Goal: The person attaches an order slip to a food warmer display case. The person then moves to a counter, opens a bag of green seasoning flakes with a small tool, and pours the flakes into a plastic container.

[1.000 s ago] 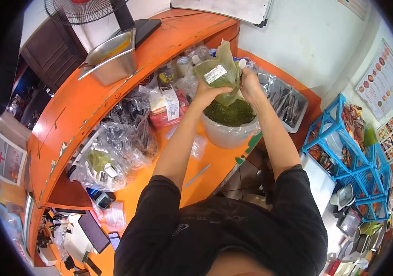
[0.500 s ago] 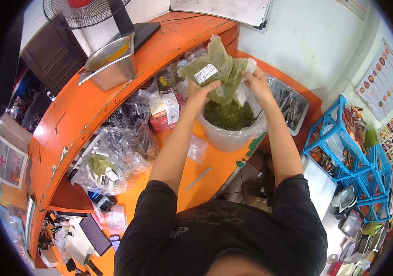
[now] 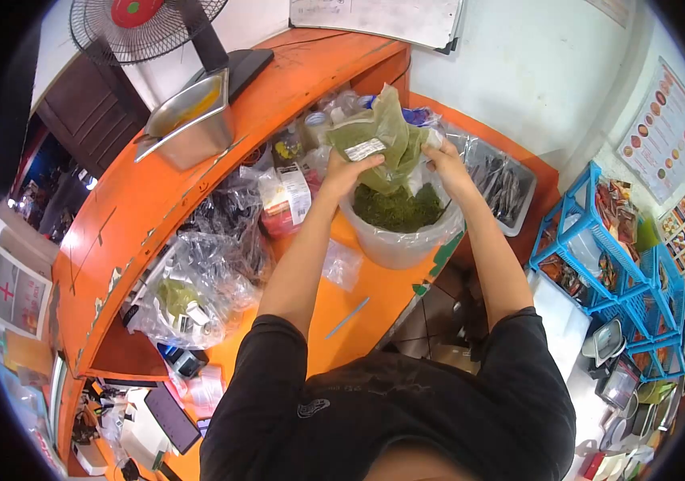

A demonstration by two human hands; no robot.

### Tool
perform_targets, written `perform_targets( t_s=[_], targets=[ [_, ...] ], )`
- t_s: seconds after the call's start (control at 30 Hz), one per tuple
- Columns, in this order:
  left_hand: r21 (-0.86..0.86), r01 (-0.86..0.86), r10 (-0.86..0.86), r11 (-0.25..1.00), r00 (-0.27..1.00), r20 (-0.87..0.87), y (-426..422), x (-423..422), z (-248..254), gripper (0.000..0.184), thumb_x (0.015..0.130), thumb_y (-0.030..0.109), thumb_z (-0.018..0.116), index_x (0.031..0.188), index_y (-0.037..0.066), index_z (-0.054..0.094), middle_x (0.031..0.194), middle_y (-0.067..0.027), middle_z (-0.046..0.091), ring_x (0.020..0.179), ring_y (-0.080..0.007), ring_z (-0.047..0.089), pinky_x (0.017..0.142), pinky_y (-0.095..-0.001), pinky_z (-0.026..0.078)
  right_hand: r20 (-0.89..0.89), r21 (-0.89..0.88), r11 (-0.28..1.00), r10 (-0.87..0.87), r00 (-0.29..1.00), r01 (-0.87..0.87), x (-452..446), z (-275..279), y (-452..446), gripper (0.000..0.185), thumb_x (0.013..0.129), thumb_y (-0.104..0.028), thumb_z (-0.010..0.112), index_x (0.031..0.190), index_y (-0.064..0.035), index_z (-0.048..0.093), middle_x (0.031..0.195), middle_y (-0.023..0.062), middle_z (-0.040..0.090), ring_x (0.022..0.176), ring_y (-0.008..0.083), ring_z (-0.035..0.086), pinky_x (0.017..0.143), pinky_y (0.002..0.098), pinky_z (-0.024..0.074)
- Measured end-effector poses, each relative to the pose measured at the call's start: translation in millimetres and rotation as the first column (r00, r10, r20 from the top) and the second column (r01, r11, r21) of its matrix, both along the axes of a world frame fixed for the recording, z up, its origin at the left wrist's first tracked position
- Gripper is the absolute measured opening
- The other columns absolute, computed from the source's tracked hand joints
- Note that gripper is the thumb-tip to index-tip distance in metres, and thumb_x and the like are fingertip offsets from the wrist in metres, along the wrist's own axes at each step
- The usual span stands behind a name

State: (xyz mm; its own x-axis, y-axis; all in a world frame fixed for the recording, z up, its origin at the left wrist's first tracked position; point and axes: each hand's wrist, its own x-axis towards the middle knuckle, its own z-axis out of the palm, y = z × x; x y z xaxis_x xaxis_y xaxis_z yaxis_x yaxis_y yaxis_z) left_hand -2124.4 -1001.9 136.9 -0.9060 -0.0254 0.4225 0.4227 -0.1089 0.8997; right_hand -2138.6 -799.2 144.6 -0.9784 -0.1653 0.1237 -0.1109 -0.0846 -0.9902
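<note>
Both my hands grip a green-stained plastic bag (image 3: 390,132) with a white printed label, held above a large round tub. My left hand (image 3: 350,170) is closed on the bag's lower left side, thumb just under the label. At its upper right, my right hand (image 3: 443,160) pinches the bag near a whitish part. Below, the plastic-lined tub (image 3: 397,250) holds a mass of dark green, finely shredded stuff (image 3: 390,211) that I cannot name for certain. The bag hides part of the tub's far rim.
Right of the tub stands a grey tray (image 3: 511,192) of dark packets. Crumpled clear bags (image 3: 206,280) fill the left shelf. A metal pan (image 3: 190,132) and a fan (image 3: 146,24) stand on the orange ledge (image 3: 122,210). Blue baskets (image 3: 599,256) hold packets at right.
The bag and both hands sit slightly lower in view, and the label is tilted flatter. My view has shifted a little. Both hands keep their hold.
</note>
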Motion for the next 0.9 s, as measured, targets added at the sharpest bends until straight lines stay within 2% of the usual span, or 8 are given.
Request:
perform_targets(
  t_s=[0.17, 0.27, 0.4, 0.43, 0.63, 0.7, 0.8, 0.9],
  targets=[
    [0.003, -0.039, 0.039, 0.999, 0.989, 0.140, -6, 15, 3, 0.054, 0.067, 0.012, 0.078, 0.115, 0.004, 0.053, 0.110, -0.0061, 0.060, 0.101, -0.0170, 0.056, 0.088, -0.0304, 0.043, -0.196, -0.080, 0.993, 0.064, 0.978, -0.081, 1, 10, 14, 0.022, 0.090, -0.020, 0.053, 0.111, -0.0132, 0.056, 0.092, -0.0067, 0.057, 0.076, 0.0044, 0.044, 0.064, 0.0208, 0.0344],
    [0.076, -0.028, 0.028, 0.997, 1.000, 0.010, -11, -8, -14, 0.054, 0.069, 0.014, 0.077, 0.116, 0.004, 0.053, 0.111, -0.0066, 0.060, 0.103, -0.0180, 0.055, 0.089, -0.0298, 0.043, 0.024, -0.054, 0.998, -0.012, 1.000, 0.014, 1, -10, 5, 0.021, 0.090, -0.021, 0.053, 0.109, -0.0118, 0.056, 0.093, -0.0064, 0.057, 0.077, 0.0051, 0.045, 0.065, 0.0214, 0.0352],
    [-0.010, 0.017, -0.016, 1.000, 0.993, 0.113, -12, 6, -4, 0.052, 0.071, 0.007, 0.074, 0.118, 0.003, 0.050, 0.110, -0.0063, 0.058, 0.102, -0.0170, 0.055, 0.088, -0.0313, 0.044, -0.090, 0.036, 0.999, -0.016, 0.996, 0.020, 8, 8, 7, 0.023, 0.091, -0.019, 0.052, 0.112, -0.0084, 0.055, 0.089, -0.0042, 0.060, 0.075, 0.0060, 0.051, 0.064, 0.0236, 0.0402],
    [0.018, 0.067, -0.068, 0.998, 0.991, 0.117, -12, 10, 8, 0.051, 0.071, 0.008, 0.075, 0.116, 0.003, 0.052, 0.111, -0.0066, 0.059, 0.101, -0.0163, 0.055, 0.087, -0.0306, 0.044, -0.226, 0.016, 1.000, 0.022, 0.974, -0.019, -5, 1, 12, 0.023, 0.091, -0.019, 0.052, 0.112, -0.0089, 0.056, 0.085, -0.0049, 0.059, 0.070, 0.0057, 0.049, 0.061, 0.0233, 0.0393],
    [0.060, -0.061, 0.068, 0.996, 0.992, -0.109, -5, -9, -21, 0.042, 0.071, 0.009, 0.075, 0.107, 0.001, 0.057, 0.099, -0.0061, 0.063, 0.089, -0.0165, 0.059, 0.080, -0.0295, 0.047, -0.128, 0.068, 0.997, -0.016, 0.992, 0.025, -7, -9, 7, 0.024, 0.091, -0.018, 0.052, 0.113, -0.0091, 0.054, 0.088, -0.0042, 0.058, 0.076, 0.0062, 0.049, 0.068, 0.0226, 0.0387],
    [0.028, -0.033, 0.035, 0.999, 0.999, -0.037, -9, -7, -10, 0.043, 0.072, 0.010, 0.074, 0.109, 0.000, 0.056, 0.100, -0.0066, 0.062, 0.092, -0.0175, 0.059, 0.081, -0.0301, 0.046, -0.036, -0.011, 0.999, -0.049, 0.998, 0.049, 6, 6, 3, 0.027, 0.090, -0.018, 0.053, 0.115, -0.0074, 0.052, 0.089, -0.0028, 0.058, 0.078, 0.0067, 0.049, 0.070, 0.0231, 0.0385],
    [0.053, 0.000, 0.000, 0.999, 1.000, 0.008, -7, 0, 1, 0.041, 0.072, 0.010, 0.074, 0.108, 0.000, 0.056, 0.099, -0.0065, 0.062, 0.091, -0.0172, 0.059, 0.081, -0.0302, 0.047, -0.176, 0.028, 0.999, -0.016, 0.984, 0.021, 11, 17, 13, 0.027, 0.090, -0.018, 0.053, 0.115, -0.0072, 0.052, 0.090, -0.0026, 0.057, 0.079, 0.0067, 0.049, 0.068, 0.0230, 0.0387],
    [0.146, -0.022, 0.020, 0.989, 1.000, 0.016, -2, 0, -11, 0.040, 0.071, 0.011, 0.075, 0.105, 0.001, 0.058, 0.097, -0.0052, 0.063, 0.088, -0.0155, 0.059, 0.079, -0.0292, 0.047, -0.052, 0.104, 0.994, -0.026, 0.998, 0.032, 6, -13, 10, 0.023, 0.091, -0.019, 0.052, 0.113, -0.0116, 0.054, 0.088, -0.0070, 0.054, 0.073, 0.0041, 0.043, 0.063, 0.0206, 0.0356]
  ],
)
